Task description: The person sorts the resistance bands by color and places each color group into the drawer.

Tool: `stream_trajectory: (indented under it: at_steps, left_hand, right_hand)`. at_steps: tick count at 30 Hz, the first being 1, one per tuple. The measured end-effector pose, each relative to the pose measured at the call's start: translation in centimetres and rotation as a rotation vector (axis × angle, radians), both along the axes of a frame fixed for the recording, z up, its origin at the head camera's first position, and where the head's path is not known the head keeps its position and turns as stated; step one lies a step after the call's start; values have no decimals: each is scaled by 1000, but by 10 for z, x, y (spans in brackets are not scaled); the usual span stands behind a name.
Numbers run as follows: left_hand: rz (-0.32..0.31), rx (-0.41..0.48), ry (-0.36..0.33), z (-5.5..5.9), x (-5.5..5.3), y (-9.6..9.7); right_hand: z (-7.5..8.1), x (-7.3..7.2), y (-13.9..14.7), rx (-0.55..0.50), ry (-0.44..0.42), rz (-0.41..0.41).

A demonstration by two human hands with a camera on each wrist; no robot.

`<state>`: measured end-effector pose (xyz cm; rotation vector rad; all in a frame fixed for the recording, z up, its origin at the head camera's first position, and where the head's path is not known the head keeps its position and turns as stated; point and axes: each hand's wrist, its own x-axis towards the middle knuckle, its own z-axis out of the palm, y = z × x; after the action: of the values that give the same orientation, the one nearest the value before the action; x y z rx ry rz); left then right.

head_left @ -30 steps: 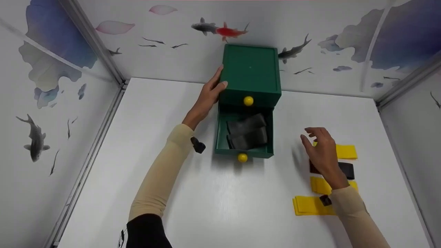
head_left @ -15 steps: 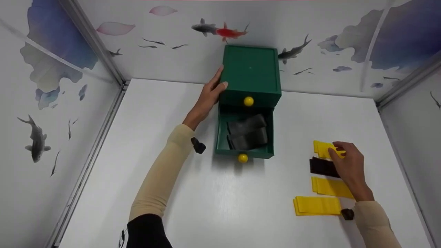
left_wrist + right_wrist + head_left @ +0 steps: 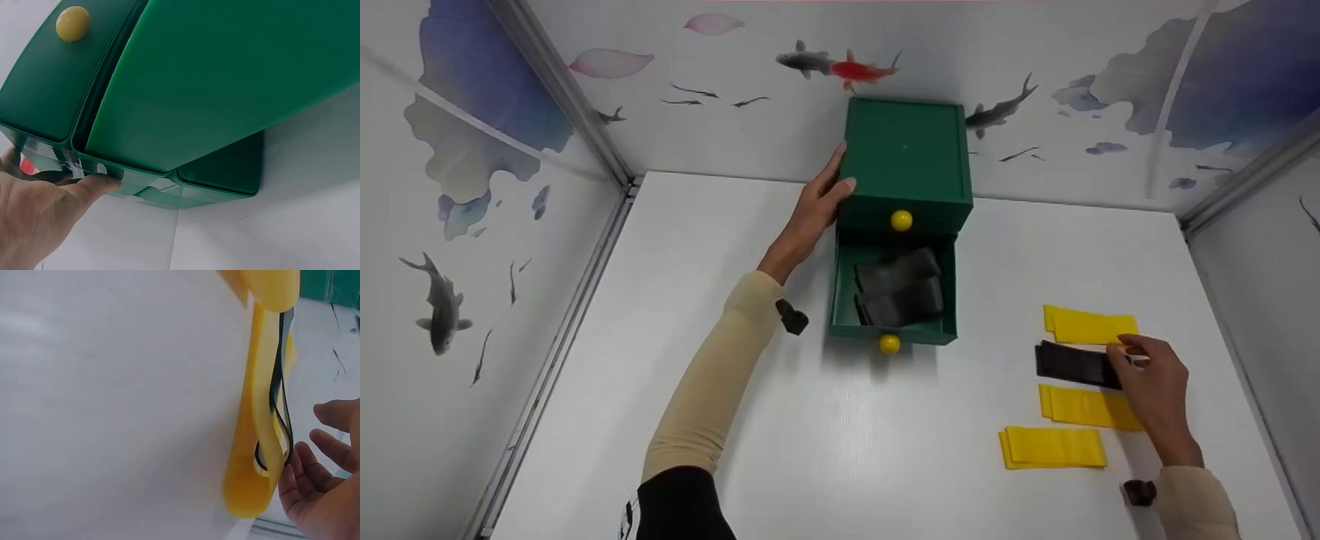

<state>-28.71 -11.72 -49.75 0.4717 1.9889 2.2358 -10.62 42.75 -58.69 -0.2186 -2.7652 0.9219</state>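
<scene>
In the head view, my left hand (image 3: 804, 217) rests along the left side of a green drawer cabinet (image 3: 906, 150). The left wrist view shows its thumb (image 3: 100, 184) against the side wall. A lower drawer (image 3: 937, 334) is pulled out, holding black folded bands (image 3: 901, 291). At the right, my right hand (image 3: 1159, 394) is at the right end of a black folded band (image 3: 1072, 364) on the table. In the right wrist view, its fingers (image 3: 306, 467) are loosely bent at the black band's looped end, with the thumb side spread apart.
Yellow folded bands lie above (image 3: 1087, 326) and below (image 3: 1087, 406) the black one, with another yellow band (image 3: 1054, 448) nearest me. Yellow knobs (image 3: 901, 220) mark the drawers. White printed walls enclose the white table (image 3: 840, 450).
My right hand has moved right and toward me, from over the upper yellow band to the right end of the black band. My left hand and the cabinet stay still.
</scene>
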Motion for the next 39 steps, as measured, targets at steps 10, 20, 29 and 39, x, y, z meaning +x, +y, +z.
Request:
stream_trajectory:
  at_steps: [10,20,29,39]
  left_hand:
    - [1,-8,-24,2,1,0]
    - [-17,6,-40,25,15,-2]
    - [-19,8,-35,26,17,0]
    - [-15,-8,-38,28,17,-1]
  right_hand:
    - [-8,14,14,-50,-104,-79]
    - [-8,22,24,-41,-194,-38]
    - [-3,18,24,-43,-306,-18]
    - [2,13,21,-36,-362,-30]
